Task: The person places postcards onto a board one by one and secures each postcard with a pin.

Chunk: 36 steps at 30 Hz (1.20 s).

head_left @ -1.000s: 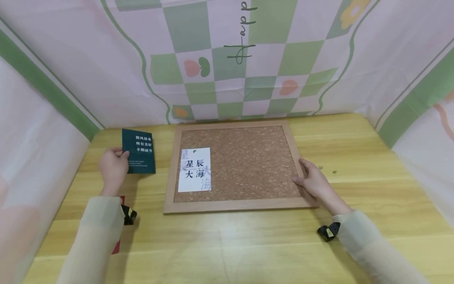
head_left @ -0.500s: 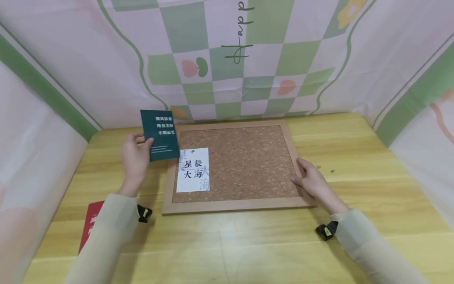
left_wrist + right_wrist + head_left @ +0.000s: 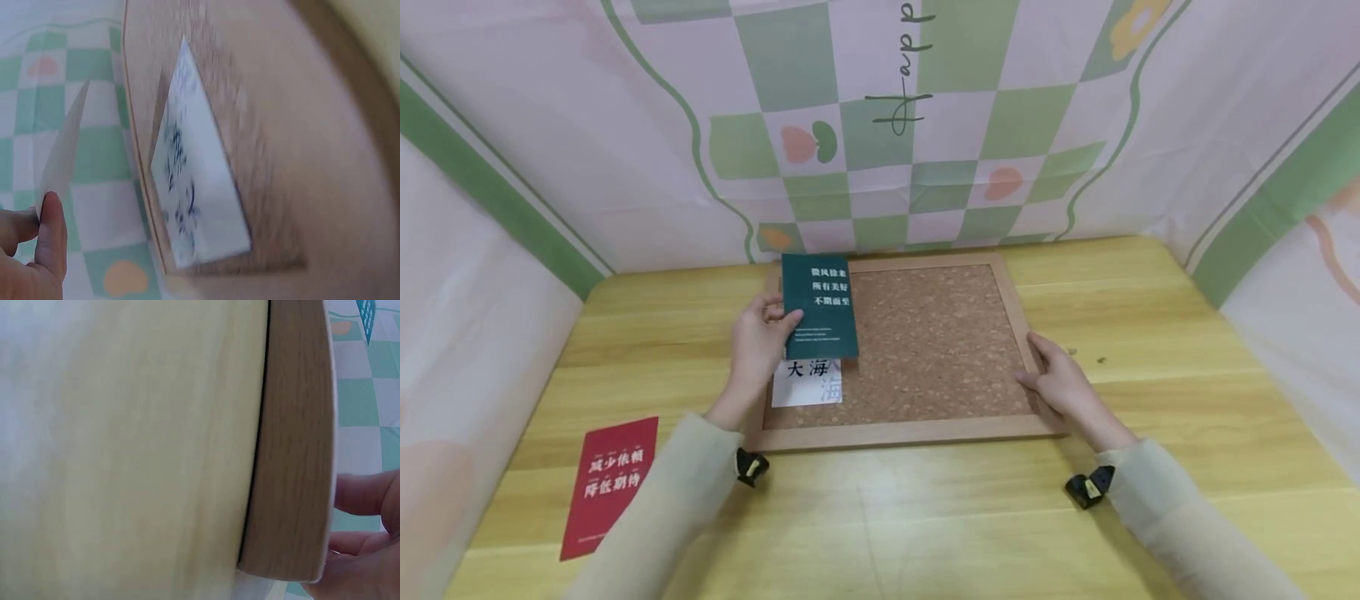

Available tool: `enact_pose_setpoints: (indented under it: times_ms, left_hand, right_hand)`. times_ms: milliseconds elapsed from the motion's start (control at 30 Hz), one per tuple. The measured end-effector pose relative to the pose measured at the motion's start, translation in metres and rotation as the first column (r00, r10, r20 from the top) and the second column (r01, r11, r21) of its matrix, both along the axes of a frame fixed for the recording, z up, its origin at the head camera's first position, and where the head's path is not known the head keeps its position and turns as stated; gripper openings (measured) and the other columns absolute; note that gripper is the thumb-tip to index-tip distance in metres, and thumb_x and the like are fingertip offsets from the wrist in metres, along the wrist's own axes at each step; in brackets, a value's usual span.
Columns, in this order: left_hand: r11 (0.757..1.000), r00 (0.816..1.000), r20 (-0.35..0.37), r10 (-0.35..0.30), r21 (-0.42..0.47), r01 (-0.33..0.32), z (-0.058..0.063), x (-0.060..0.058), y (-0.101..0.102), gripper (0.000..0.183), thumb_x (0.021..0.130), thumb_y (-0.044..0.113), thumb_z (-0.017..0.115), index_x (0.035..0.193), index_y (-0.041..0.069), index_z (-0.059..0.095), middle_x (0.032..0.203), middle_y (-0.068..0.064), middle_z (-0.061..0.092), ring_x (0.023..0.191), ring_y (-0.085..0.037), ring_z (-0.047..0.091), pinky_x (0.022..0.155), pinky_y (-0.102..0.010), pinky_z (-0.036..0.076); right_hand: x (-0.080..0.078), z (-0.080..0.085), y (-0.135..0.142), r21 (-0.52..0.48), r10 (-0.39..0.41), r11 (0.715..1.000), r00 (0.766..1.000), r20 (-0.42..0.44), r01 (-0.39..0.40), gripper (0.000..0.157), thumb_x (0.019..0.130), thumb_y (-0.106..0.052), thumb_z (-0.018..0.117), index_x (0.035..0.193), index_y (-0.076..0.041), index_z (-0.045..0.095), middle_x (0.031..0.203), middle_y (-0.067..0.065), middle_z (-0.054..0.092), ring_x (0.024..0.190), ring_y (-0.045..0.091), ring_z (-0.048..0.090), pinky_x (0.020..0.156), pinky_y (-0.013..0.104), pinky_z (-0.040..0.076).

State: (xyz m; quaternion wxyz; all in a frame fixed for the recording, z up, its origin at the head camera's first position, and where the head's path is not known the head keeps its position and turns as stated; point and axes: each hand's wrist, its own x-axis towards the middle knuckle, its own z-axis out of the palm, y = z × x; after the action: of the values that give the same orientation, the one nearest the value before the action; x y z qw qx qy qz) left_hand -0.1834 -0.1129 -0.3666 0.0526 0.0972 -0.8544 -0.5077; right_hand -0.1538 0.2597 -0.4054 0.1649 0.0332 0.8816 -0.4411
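Note:
My left hand (image 3: 760,340) pinches a dark green card (image 3: 820,287) with white lettering by its left edge, thumb in front. The card is raised over the left part of a wood-framed cork board (image 3: 932,342) and hides the top of a white lettered card (image 3: 805,392) lying on the cork. In the left wrist view, the held card (image 3: 65,150) shows nearly edge-on, apart from the white card (image 3: 203,181). At the board's right side, my right hand (image 3: 1067,385) grips the frame (image 3: 294,444), its thumb on the upper face.
A red card (image 3: 613,475) with white lettering lies on the wooden table (image 3: 850,533) at left, partly covered by the left sleeve (image 3: 662,500). Two small dark objects (image 3: 1101,360) lie right of the board. A patterned cloth (image 3: 895,183) hangs behind the table.
My left hand has carried the green card rightward from beside the board to over the white card, lifting it and then lowering it somewhat. The red card has come into view; the right hand keeps its grip.

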Motion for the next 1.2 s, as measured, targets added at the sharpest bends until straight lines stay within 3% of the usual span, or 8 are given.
enact_pose_setpoints:
  times_ms: [167,333,500,633,733,1000,1100,1200]
  left_hand:
    - [0.998,0.996,0.068,-0.053,0.020,0.051,-0.007,0.005,0.013,0.044,0.091,0.017,0.065,0.130,0.000,0.052,0.109,-0.021,0.069,0.089,-0.029,0.071,0.070,-0.029,0.059]
    - [0.995,0.985,0.149,-0.091,0.053,0.084,-0.018,0.008,0.027,0.044,0.090,0.018,0.066,0.128,0.001,0.052,0.108,-0.020,0.068,0.081,-0.021,0.068,0.060,-0.019,0.050]
    - [0.992,0.977,0.182,-0.110,0.074,0.098,-0.028,0.010,0.041,0.044,0.090,0.020,0.066,0.127,0.001,0.052,0.106,-0.019,0.069,0.082,-0.022,0.067,0.065,-0.024,0.051]
    - [0.990,0.977,0.171,-0.130,0.071,0.120,-0.035,0.010,0.049,0.048,0.090,0.019,0.066,0.131,0.001,0.047,0.107,-0.020,0.069,0.090,-0.026,0.068,0.074,-0.032,0.053]
    - [0.989,0.979,0.147,-0.144,0.061,0.137,-0.040,0.011,0.054,0.046,0.091,0.017,0.065,0.130,0.005,0.044,0.105,-0.020,0.069,0.089,-0.027,0.069,0.072,-0.032,0.054]
    - [0.989,0.981,0.131,-0.146,0.007,0.146,-0.043,0.010,0.063,0.024,0.090,0.016,0.066,0.112,0.007,0.064,0.088,-0.007,0.059,0.076,-0.016,0.052,0.062,-0.021,0.040]
    - [0.987,0.978,0.136,-0.159,-0.011,0.162,-0.043,0.010,0.063,0.025,0.090,0.017,0.066,0.112,0.006,0.066,0.090,-0.007,0.060,0.079,-0.017,0.051,0.065,-0.023,0.040]
    - [0.972,0.965,0.159,-0.209,-0.075,0.222,-0.042,0.010,0.062,0.029,0.089,0.017,0.067,0.116,0.005,0.065,0.099,-0.011,0.064,0.082,-0.018,0.053,0.070,-0.027,0.044]
  right_hand:
    - [-0.001,-0.001,0.001,-0.013,-0.005,1.000,1.000,0.000,0.005,0.070,0.097,-0.002,0.048,0.149,0.009,0.001,0.154,0.034,0.002,0.142,0.050,0.008,0.117,0.057,0.015]
    - [-0.002,-0.001,0.001,-0.014,-0.005,1.000,1.000,0.000,0.005,0.070,0.097,-0.002,0.047,0.149,0.009,0.002,0.154,0.034,0.002,0.142,0.051,0.008,0.117,0.057,0.015]
    - [-0.001,-0.002,0.002,-0.032,-0.011,0.999,1.000,0.000,0.011,0.070,0.097,-0.001,0.047,0.149,0.009,0.000,0.154,0.034,0.002,0.142,0.051,0.008,0.116,0.057,0.016]
    - [-0.002,-0.003,0.002,-0.028,-0.011,1.000,1.000,-0.001,0.011,0.070,0.097,0.000,0.046,0.149,0.009,0.001,0.154,0.034,0.001,0.142,0.051,0.008,0.116,0.057,0.016]
    - [-0.002,-0.003,0.002,-0.030,-0.011,0.999,1.000,-0.001,0.011,0.069,0.097,0.000,0.046,0.149,0.009,0.001,0.154,0.034,0.001,0.142,0.050,0.007,0.116,0.057,0.016]
    - [-0.001,-0.002,0.001,-0.041,-0.008,0.999,1.000,-0.002,0.008,0.069,0.097,0.001,0.046,0.149,0.009,0.001,0.154,0.034,0.001,0.142,0.050,0.006,0.116,0.057,0.016]
    - [-0.001,-0.002,0.001,-0.032,-0.009,0.999,1.000,-0.006,0.009,0.069,0.097,0.001,0.046,0.149,0.009,0.002,0.154,0.034,0.002,0.142,0.050,0.007,0.116,0.057,0.017]
    - [-0.002,-0.003,0.001,-0.028,-0.011,1.000,1.000,-0.009,0.011,0.069,0.097,0.000,0.047,0.149,0.009,0.002,0.154,0.034,0.002,0.142,0.050,0.008,0.116,0.056,0.017]
